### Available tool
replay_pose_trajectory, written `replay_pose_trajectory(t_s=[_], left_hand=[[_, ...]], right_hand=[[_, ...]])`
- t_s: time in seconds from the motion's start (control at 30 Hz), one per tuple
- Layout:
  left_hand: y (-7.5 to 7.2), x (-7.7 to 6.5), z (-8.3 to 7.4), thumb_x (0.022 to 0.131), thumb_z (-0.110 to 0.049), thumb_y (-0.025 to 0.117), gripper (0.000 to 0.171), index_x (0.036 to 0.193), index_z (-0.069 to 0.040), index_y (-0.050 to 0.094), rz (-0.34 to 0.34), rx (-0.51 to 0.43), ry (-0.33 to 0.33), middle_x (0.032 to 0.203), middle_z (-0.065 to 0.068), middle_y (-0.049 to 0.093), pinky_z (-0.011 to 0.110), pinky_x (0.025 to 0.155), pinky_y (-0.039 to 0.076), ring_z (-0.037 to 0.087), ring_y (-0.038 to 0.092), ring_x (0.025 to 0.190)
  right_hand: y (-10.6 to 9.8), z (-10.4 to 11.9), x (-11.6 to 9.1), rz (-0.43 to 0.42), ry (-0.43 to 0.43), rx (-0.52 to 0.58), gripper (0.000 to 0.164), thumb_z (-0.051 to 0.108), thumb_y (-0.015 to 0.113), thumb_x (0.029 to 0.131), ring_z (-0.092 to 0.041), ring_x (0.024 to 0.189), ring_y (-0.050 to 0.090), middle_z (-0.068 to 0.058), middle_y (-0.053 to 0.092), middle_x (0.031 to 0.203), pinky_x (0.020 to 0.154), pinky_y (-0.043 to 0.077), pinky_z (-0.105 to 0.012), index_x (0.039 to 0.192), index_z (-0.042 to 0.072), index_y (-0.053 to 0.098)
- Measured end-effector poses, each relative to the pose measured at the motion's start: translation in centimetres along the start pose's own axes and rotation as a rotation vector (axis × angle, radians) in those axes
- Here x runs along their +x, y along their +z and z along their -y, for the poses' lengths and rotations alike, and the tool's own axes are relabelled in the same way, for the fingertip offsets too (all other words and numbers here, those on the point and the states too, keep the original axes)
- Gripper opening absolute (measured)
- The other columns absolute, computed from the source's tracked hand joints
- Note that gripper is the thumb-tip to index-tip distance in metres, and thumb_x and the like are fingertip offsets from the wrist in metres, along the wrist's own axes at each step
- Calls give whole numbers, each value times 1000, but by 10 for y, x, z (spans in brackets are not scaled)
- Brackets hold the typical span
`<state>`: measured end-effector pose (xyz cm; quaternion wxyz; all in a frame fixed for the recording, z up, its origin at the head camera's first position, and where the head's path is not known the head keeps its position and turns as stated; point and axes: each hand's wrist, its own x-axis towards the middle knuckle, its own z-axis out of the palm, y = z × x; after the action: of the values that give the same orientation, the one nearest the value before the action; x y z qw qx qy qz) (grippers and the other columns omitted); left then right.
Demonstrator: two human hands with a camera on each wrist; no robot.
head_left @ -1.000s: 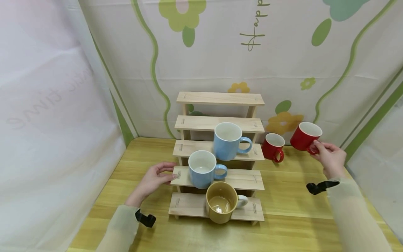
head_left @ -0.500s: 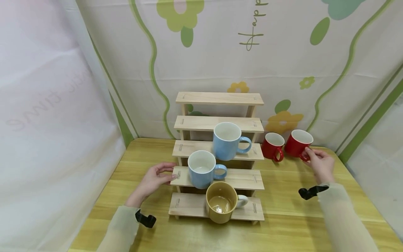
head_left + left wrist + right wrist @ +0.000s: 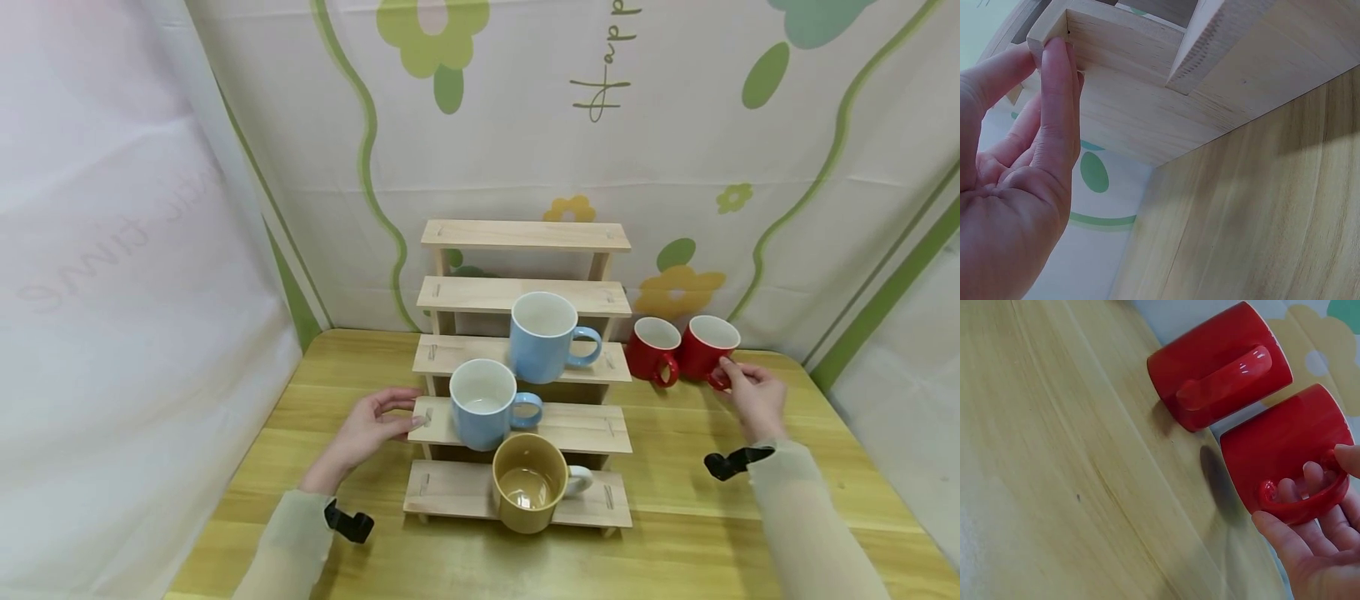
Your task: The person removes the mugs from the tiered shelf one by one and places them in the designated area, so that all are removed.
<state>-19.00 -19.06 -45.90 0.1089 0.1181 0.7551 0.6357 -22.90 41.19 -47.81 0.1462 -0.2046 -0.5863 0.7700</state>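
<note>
We count two red mugs, two blue mugs, one mustard mug and one wooden rack [image 3: 570, 425] with five steps. The held red mug [image 3: 701, 354] is at the fingertips of the right hand [image 3: 757, 402], and the other red mug [image 3: 648, 354] stands just beyond it, to that hand's left. The lower blue mug [image 3: 480, 421] sits just right of the left hand [image 3: 367, 429], on the second step up; the upper blue mug [image 3: 540, 354] is one step higher, farther from that hand. The mustard mug [image 3: 525, 512] rests on the lowest step, between the hands and nearer to us.

We see the two hands well apart, either side of the rack. The right one reaches forward, thumb and fingers clamped on the mug's handle; we cannot tell whether the base meets the table [image 3: 690, 500]. The left one pinches the second step's near end, thumb and fingertips at its corner.
</note>
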Motion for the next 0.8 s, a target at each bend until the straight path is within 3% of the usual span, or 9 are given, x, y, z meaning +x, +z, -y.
replay_pose_trajectory(t_s=[0.8], left_hand=[[0,-1,0,92,-9,78,52,137,6,57,-6,0,1,131,24,59,36,75,62,31,68,100]], right_hand=[[9,-13,-2,-40,23,-94,17,18,74,95,-10,72,71,1,72,77,69,61,-28,95,5,65]])
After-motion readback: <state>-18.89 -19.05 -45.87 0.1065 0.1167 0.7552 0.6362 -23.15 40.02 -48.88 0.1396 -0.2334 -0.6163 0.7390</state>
